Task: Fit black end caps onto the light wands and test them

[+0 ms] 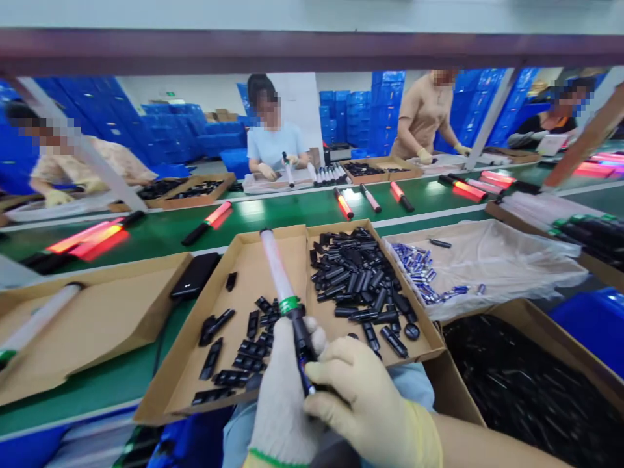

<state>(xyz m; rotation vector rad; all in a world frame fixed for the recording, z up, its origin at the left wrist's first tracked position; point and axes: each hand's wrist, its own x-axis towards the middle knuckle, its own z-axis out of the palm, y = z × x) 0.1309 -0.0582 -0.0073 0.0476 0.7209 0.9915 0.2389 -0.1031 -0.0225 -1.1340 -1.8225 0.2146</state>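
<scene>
My left hand (283,383), in a white knit glove, grips the black handle of a light baton (283,286) whose white translucent tube with a green ring points up and away. My right hand (363,396), in a cream glove, closes on the handle's lower end, where a blue-striped piece shows. Both hands hover over the near edge of a two-part cardboard tray (246,260). Its left half holds several scattered black clips (253,341); its right half holds a heap of black plastic parts (358,276).
A black phone (195,274) lies left of the tray. A plastic sheet with small blue batteries (422,273) lies to the right. A box of black parts (526,383) is at near right. Lit red batons (88,239) ride the green conveyor (292,211). Several people work opposite.
</scene>
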